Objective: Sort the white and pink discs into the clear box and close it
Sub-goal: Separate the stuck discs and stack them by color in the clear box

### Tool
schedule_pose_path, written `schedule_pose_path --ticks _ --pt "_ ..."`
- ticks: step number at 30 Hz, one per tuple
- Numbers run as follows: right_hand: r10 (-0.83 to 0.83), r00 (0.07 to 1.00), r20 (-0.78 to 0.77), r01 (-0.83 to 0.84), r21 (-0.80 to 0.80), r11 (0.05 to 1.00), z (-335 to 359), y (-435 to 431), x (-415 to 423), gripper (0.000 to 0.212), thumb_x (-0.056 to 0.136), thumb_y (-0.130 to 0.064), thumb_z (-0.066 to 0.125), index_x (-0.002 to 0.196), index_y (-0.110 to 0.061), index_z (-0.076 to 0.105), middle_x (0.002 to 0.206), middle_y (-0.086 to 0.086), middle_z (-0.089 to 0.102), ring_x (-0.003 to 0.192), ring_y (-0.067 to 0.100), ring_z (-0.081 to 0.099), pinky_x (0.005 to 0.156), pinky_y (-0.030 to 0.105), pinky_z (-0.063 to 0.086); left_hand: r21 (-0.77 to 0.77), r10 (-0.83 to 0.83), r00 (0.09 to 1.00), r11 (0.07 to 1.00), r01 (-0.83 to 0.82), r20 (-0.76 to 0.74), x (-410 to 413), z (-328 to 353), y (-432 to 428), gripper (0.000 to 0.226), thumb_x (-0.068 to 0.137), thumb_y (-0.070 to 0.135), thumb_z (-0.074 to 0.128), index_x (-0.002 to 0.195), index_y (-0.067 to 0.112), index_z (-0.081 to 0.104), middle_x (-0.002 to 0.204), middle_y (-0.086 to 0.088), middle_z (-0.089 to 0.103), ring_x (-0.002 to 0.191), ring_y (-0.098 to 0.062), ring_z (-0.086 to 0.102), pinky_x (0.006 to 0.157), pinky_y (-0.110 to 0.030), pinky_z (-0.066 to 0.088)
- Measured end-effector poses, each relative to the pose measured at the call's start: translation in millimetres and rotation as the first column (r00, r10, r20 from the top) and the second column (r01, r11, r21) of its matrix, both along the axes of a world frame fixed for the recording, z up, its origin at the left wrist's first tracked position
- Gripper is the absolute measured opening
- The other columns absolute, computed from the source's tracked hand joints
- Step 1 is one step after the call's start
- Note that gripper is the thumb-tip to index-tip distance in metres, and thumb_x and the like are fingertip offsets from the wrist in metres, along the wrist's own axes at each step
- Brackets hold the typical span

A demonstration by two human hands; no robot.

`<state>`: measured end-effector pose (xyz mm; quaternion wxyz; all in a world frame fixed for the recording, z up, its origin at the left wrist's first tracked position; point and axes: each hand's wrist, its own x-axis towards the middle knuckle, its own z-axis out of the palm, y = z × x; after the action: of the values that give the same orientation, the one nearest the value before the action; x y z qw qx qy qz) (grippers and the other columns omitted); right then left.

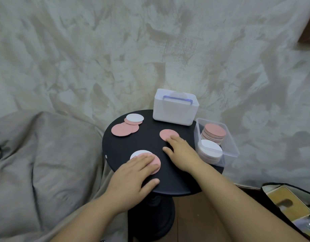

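Pink and white discs, thin, flat and matte, lie scattered over a small round black table [133, 145] seen from above. Nearest the viewer, the left hand [133, 175] lies flat with its fingers loosely spread, pressing down on a pink disc [156, 163] that overlaps a white disc [139, 153] just behind it. A little farther in and to the right, the right hand [181, 151] is also flat and open, its fingertips resting on the near edge of a single pink disc [168, 133] near the table's middle. On the right edge of the table sits the clear box [233, 145], an open, lidless plastic tub that partly overhangs the rim. Inside it are two neat stacks: a white stack [211, 149] in the near end and a pink stack [214, 131] in the far end. Toward the table's far left lies a loose cluster: two or three overlapping pink discs [122, 130] with one white disc [135, 117] resting on top of the farthest one. At the table's far edge stands a closed white container [174, 110] with a pale blue handle folded across its top. Crumpled grey-beige fabric [115, 49] fills the background behind and around the table.
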<state>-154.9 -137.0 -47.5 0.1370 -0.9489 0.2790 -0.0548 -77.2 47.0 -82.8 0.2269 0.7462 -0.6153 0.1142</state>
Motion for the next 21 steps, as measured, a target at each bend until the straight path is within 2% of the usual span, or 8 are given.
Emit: schedule_pose_path --ticks 3,6,8,11,13,15,18,21 --pt "0.053 0.994 0.098 -0.049 -0.042 0.998 -5.3 22.2 -35.3 0.043 0.097 -0.036 0.040 0.138 -0.021 0.040 0.149 -0.004 0.031 0.135 0.016 0.028 0.111 0.028 0.021 -0.054 0.025 0.998 0.998 -0.028 -0.052 0.7 -0.4 -1.3 0.045 0.084 0.050 0.042 0.111 0.024 0.066 0.120 0.009 0.064 0.113 -0.009 0.057 0.092 -0.026 0.048" --pt "0.073 0.974 0.214 -0.056 -0.084 0.995 -12.1 41.1 -77.6 0.040 0.094 -0.037 0.046 0.133 -0.025 0.048 0.144 -0.011 0.038 0.133 0.006 0.030 0.107 0.015 0.017 -0.113 -0.009 0.990 0.994 -0.007 -0.140 0.3 0.5 -2.4 0.048 0.079 0.052 0.044 0.108 0.022 0.068 0.117 0.012 0.065 0.111 -0.001 0.053 0.088 -0.026 0.048" --pt "0.093 0.956 0.279 -0.074 -0.078 0.994 -16.0 48.9 -97.5 0.043 0.090 -0.047 0.048 0.126 -0.025 0.055 0.136 -0.014 0.044 0.128 0.001 0.035 0.104 0.013 0.018 -0.158 -0.019 0.973 0.987 -0.018 -0.232 0.5 2.2 -4.0 0.050 0.078 0.052 0.042 0.107 0.022 0.069 0.118 0.014 0.064 0.115 0.001 0.043 0.088 -0.025 0.047" --pt "0.146 0.935 0.323 -0.132 -0.066 0.989 -21.6 51.9 -112.6 0.053 0.077 -0.058 0.050 0.116 -0.025 0.063 0.124 -0.018 0.049 0.119 -0.004 0.039 0.103 0.013 0.025 -0.180 -0.053 0.987 0.983 0.025 -0.150 -0.1 3.4 -5.7 0.041 0.080 0.045 0.043 0.094 0.021 0.073 0.108 0.010 0.069 0.110 -0.001 0.046 0.074 -0.026 0.055" --pt "0.195 0.915 0.354 -0.163 -0.118 0.980 -24.4 51.6 -115.4 0.043 0.071 -0.044 0.067 0.107 -0.021 0.069 0.116 -0.012 0.059 0.112 0.003 0.047 0.100 0.014 0.029 -0.220 -0.069 0.995 0.974 0.051 -0.073 0.8 3.3 -5.8 0.031 0.082 0.039 0.045 0.091 0.025 0.072 0.099 0.009 0.072 0.101 -0.002 0.051 0.063 -0.025 0.057" --pt "0.202 0.893 0.402 -0.160 -0.138 0.978 -26.0 52.5 -115.6 0.030 0.069 -0.026 0.075 0.097 -0.020 0.072 0.108 -0.008 0.066 0.105 0.005 0.052 0.096 0.014 0.035 -0.274 -0.082 0.993 0.960 0.055 -0.086 3.3 4.6 -4.2 0.027 0.087 0.035 0.045 0.094 0.026 0.069 0.097 0.012 0.072 0.096 -0.001 0.055 0.068 -0.022 0.052" --pt "0.219 0.848 0.483 -0.179 -0.128 0.976 -23.0 58.4 -115.2 0.017 0.074 -0.028 0.068 0.089 -0.023 0.074 0.100 -0.017 0.064 0.098 0.001 0.058 0.089 0.013 0.043 -0.384 -0.041 0.987 0.923 -0.021 -0.152 2.2 13.6 -0.6 0.036 0.093 0.038 0.042 0.094 0.017 0.072 0.093 0.009 0.072 0.084 -0.004 0.062 0.071 -0.019 0.046" --pt "0.127 0.792 0.597 -0.159 0.001 0.987 -11.4 66.3 -110.7 0.014 0.080 -0.021 0.068 0.091 -0.029 0.071 0.092 -0.022 0.067 0.091 -0.004 0.061 0.081 0.012 0.047 -0.508 0.002 0.940 0.841 -0.187 -0.342 2.3 27.4 1.8 0.037 0.093 0.038 0.043 0.092 0.013 0.070 0.088 0.010 0.070 0.081 -0.003 0.059 0.072 -0.013 0.043"
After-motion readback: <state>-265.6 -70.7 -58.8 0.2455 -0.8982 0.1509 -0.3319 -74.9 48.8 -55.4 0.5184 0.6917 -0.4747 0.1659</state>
